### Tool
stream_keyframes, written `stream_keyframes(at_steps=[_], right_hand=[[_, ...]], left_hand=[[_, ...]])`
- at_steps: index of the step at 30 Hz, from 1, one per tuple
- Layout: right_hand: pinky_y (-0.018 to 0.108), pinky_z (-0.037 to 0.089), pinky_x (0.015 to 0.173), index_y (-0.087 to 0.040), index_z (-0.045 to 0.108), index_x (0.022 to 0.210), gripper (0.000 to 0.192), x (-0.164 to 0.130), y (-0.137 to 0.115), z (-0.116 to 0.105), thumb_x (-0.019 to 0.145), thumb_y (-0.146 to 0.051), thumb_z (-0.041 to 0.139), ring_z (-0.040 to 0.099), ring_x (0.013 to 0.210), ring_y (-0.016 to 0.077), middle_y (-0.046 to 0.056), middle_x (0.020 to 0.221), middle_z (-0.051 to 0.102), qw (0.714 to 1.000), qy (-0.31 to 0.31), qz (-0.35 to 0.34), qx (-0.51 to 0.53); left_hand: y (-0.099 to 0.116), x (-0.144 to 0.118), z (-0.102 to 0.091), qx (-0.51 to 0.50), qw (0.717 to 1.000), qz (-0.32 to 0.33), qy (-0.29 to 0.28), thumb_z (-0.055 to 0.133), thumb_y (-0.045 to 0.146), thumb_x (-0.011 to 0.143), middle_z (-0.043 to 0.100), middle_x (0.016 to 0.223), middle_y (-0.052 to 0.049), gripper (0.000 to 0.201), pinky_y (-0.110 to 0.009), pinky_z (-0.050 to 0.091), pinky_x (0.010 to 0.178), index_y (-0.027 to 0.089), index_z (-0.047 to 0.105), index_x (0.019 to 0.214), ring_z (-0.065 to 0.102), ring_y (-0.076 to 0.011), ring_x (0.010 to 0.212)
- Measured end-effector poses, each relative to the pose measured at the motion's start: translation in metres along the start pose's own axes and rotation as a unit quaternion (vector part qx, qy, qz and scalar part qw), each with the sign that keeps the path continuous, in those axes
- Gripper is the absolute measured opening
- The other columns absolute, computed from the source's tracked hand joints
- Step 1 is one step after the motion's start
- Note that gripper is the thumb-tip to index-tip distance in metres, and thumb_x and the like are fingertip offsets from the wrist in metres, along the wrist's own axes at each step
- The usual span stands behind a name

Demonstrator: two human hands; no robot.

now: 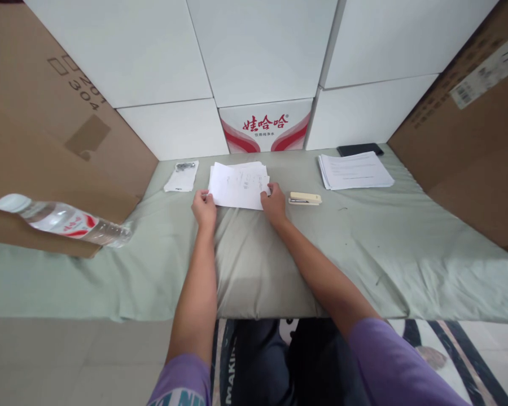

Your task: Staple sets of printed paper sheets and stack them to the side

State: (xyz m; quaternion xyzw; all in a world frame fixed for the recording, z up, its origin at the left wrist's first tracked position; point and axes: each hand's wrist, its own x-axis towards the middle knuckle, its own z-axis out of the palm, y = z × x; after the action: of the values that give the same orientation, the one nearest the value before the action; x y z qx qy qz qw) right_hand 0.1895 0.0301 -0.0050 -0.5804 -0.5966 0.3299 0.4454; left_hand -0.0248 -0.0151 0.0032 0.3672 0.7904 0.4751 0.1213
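Observation:
Several loose white sheets of paper (237, 189) with faint writing lie in front of me, slightly fanned at their far edges. My left hand (204, 209) pinches the near left corner of the sheets. At their right edge, my right hand (274, 203) grips the paper between thumb and fingers. Just right of that hand, apart from it, a cream stapler (305, 198) lies on the cloth. To the left of the sheets is a small white packet or paper (182, 177) with small dark metal pieces on its upper part, too small to name.
A printed paper stack (355, 171) lies at the right, with a black flat object (359, 149) behind it. A water bottle (76, 223) is at the left. White boxes (265, 127) wall the back; cardboard boxes (63, 129) (469, 146) flank the green cloth (342, 254).

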Motion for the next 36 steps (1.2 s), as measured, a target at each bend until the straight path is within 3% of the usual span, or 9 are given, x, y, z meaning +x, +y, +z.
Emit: stream_keyframes(at_steps=[6,11,16,20,24,30,36], right_hand=[[0.044,0.049,0.104,-0.016,0.059,0.124,0.039,0.000,-0.001,0.000,0.087,-0.028,0.052,0.064,0.115,0.0286,0.016,0.121,0.071,1.000,0.001,0.003,0.009],[0.042,0.051,0.098,-0.016,0.058,0.125,0.041,0.001,0.000,0.000,0.087,-0.026,0.051,0.067,0.104,0.0271,0.016,0.123,0.070,1.000,-0.007,0.017,0.013],[0.040,0.052,0.096,-0.017,0.054,0.128,0.043,0.005,0.005,0.004,0.086,-0.022,0.053,0.068,0.105,0.0252,0.016,0.129,0.069,0.998,0.008,0.004,0.068],[0.040,0.055,0.087,-0.017,0.052,0.133,0.046,0.007,0.008,0.007,0.087,-0.023,0.056,0.070,0.091,0.0227,0.014,0.117,0.073,0.993,0.007,0.020,0.112],[0.042,0.058,0.085,-0.017,0.060,0.122,0.034,0.006,0.007,0.008,0.089,-0.028,0.058,0.071,0.082,0.0218,0.009,0.098,0.077,0.988,-0.029,0.005,0.149],[0.039,0.060,0.082,-0.018,0.065,0.110,0.027,0.002,0.004,0.007,0.090,-0.036,0.063,0.072,0.084,0.0209,0.011,0.104,0.077,0.973,-0.050,-0.014,0.227],[0.035,0.057,0.077,-0.018,0.067,0.102,0.029,-0.002,0.011,0.007,0.091,-0.044,0.059,0.067,0.078,0.0191,0.007,0.090,0.074,0.978,-0.058,-0.008,0.202]], left_hand=[[0.002,-0.002,0.003,-0.035,0.999,-0.015,-0.004,0.043,0.019,0.093,0.065,0.099,-0.006,0.025,-0.026,0.049,0.053,0.019,0.058,0.112,0.057,-0.0112,0.054],[-0.001,0.002,0.006,-0.044,0.999,-0.024,0.000,0.041,0.017,0.096,0.063,0.102,-0.006,0.020,-0.023,0.048,0.052,0.020,0.053,0.111,0.058,-0.0103,0.058],[-0.011,0.008,0.012,-0.085,0.996,0.008,0.021,0.045,0.022,0.096,0.062,0.100,-0.006,0.011,-0.023,0.052,0.055,0.021,0.050,0.105,0.061,-0.0126,0.066],[-0.016,0.010,0.016,-0.139,0.990,0.028,0.028,0.047,0.028,0.096,0.060,0.093,-0.004,0.008,-0.027,0.055,0.057,0.022,0.048,0.102,0.061,-0.0139,0.063],[-0.014,0.011,0.019,-0.157,0.987,0.025,0.029,0.047,0.029,0.096,0.058,0.089,-0.003,0.009,-0.027,0.055,0.053,0.022,0.046,0.102,0.058,-0.0126,0.058],[-0.012,0.008,0.022,-0.185,0.981,0.042,0.024,0.051,0.037,0.095,0.059,0.096,-0.005,0.017,-0.028,0.058,0.055,0.023,0.044,0.100,0.061,-0.0134,0.066],[-0.016,0.007,0.024,-0.224,0.974,0.042,0.013,0.053,0.041,0.092,0.058,0.098,-0.005,0.022,-0.030,0.059,0.058,0.023,0.044,0.099,0.060,-0.0146,0.071]])
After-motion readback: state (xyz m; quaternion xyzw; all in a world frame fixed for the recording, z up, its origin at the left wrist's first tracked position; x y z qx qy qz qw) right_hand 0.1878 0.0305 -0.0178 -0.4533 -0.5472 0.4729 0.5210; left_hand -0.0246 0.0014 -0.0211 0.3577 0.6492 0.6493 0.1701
